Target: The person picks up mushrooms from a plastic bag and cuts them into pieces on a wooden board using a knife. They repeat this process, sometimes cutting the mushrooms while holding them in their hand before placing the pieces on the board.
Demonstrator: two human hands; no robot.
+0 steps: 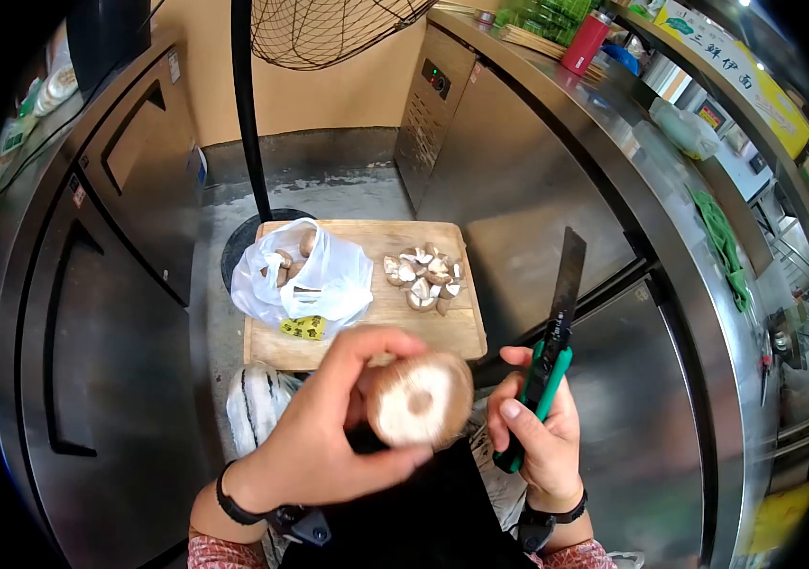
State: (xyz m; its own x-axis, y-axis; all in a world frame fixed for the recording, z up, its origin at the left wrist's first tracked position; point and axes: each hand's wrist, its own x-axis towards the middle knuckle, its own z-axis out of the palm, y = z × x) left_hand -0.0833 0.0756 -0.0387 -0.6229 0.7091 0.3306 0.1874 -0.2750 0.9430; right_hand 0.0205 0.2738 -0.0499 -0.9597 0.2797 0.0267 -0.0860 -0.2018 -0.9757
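A large mushroom [421, 399] is in my left hand [329, 427], its pale underside with a round stem mark facing me. My right hand [539, 436] is closed round the green and black handle of a knife [566, 284], the dark blade pointing up and away from the mushroom. Beyond my hands lies a wooden board [384, 322]. On its left side sits an open white plastic bag [343, 284] with brown mushrooms [284, 270] inside. Several cut mushroom pieces [423, 275] are heaped on its right side.
Steel cabinets [129, 379] stand at the left, with a steel counter [651, 199] over more cabinets at the right. A fan on a black pole [247, 123] rises behind the board. A red bottle [586, 43] and a green cloth [722, 247] are on the right counter.
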